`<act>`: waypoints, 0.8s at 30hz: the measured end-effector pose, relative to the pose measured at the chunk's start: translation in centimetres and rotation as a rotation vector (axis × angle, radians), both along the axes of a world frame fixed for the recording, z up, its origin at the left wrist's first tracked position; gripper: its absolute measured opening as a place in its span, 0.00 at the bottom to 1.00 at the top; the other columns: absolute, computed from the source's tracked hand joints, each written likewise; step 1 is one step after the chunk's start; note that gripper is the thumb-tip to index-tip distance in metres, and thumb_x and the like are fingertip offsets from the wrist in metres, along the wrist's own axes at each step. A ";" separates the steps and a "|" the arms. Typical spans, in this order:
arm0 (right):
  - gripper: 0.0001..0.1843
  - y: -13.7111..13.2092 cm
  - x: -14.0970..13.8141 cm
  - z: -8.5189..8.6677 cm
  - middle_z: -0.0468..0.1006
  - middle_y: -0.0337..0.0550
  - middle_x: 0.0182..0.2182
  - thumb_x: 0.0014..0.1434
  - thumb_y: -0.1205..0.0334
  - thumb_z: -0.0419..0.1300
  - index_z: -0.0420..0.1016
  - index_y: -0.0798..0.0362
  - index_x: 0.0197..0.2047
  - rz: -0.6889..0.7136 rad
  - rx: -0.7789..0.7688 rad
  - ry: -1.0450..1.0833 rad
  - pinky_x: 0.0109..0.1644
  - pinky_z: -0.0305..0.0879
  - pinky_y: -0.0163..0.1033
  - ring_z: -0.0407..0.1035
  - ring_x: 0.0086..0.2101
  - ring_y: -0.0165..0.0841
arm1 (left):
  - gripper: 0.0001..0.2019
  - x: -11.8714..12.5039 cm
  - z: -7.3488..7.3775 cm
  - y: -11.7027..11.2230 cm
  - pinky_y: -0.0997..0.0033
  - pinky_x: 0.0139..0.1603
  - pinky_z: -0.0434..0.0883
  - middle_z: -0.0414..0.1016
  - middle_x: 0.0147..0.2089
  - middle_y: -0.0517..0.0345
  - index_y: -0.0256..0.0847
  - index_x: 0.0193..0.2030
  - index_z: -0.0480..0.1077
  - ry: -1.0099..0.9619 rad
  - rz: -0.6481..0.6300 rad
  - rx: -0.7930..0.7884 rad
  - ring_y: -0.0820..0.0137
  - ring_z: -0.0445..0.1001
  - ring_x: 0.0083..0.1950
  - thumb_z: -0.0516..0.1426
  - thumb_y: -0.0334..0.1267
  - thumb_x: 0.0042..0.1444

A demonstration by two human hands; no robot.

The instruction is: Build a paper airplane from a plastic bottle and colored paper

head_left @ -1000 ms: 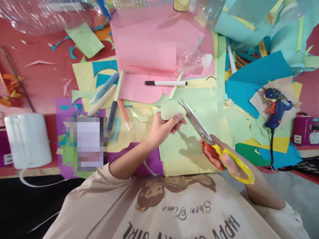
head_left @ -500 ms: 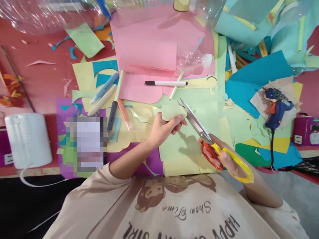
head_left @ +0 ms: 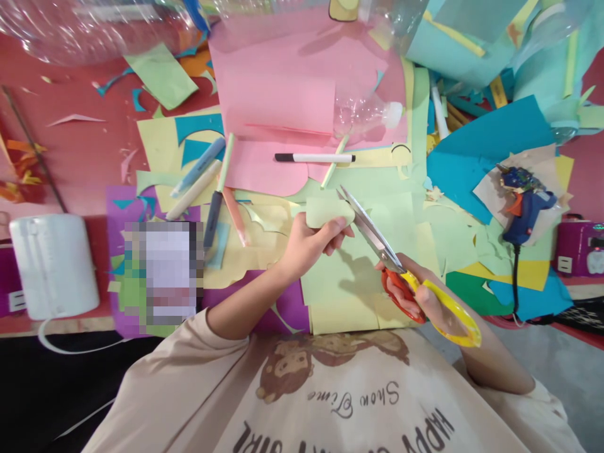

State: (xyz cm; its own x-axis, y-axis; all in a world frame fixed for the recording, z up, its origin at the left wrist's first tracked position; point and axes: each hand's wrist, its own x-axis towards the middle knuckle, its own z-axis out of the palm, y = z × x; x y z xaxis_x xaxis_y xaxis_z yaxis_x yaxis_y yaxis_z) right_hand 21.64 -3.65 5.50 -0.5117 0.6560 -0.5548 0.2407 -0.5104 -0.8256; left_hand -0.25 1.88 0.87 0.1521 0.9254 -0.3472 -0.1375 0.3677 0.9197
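My left hand (head_left: 309, 242) pinches a small folded piece of pale green paper (head_left: 325, 211) above the littered work surface. My right hand (head_left: 425, 299) grips scissors (head_left: 377, 242) with one yellow and one orange handle. Their blades point up and left, and the tips meet the right edge of the green piece. Under both hands lie pale green and yellow sheets (head_left: 363, 289).
A black-capped white marker (head_left: 314, 158) rests on pink paper (head_left: 283, 107). Several pastel pens (head_left: 207, 182) lie to the left, a white roll (head_left: 54, 264) at far left. A blue glue gun (head_left: 523, 204) sits at right among blue sheets. Clear plastic bottles (head_left: 368, 113) lie behind.
The scissor blades have shifted slightly up and left against the green piece. My left hand has stayed almost still.
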 end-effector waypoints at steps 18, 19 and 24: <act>0.38 0.1 0.7 0.4 0.56 0.31 0.22 0.52 0.27 0.54 0.66 0.51 0.51 -0.060 -0.030 0.001 0.18 0.45 0.32 0.45 0.18 0.23 | 0.15 -0.1 0.1 0.2 0.78 0.15 0.59 0.65 0.15 0.62 0.36 0.23 0.75 -0.024 0.007 -0.008 0.80 0.59 0.15 0.58 0.44 0.54; 0.38 0.1 0.8 0.3 0.56 0.32 0.23 0.52 0.27 0.54 0.66 0.51 0.51 -0.059 -0.026 -0.007 0.18 0.45 0.32 0.45 0.18 0.23 | 0.14 -0.1 0.1 0.2 0.78 0.15 0.59 0.65 0.15 0.62 0.36 0.23 0.75 -0.021 0.007 -0.008 0.80 0.59 0.15 0.58 0.44 0.53; 0.38 0.1 1.1 0.2 0.56 0.33 0.25 0.51 0.27 0.55 0.67 0.50 0.51 -0.061 -0.017 -0.022 0.17 0.45 0.31 0.46 0.19 0.23 | 0.15 -0.1 0.1 0.3 0.77 0.14 0.57 0.65 0.15 0.62 0.36 0.22 0.75 -0.022 0.011 -0.011 0.81 0.58 0.14 0.58 0.44 0.53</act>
State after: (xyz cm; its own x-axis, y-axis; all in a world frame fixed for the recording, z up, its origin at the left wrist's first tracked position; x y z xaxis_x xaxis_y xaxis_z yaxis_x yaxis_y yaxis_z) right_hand 22.69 -3.52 5.73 -0.4588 0.6762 -0.5764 0.2263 -0.5384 -0.8117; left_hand -0.36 2.16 0.94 0.1500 0.9233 -0.3537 -0.1621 0.3758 0.9124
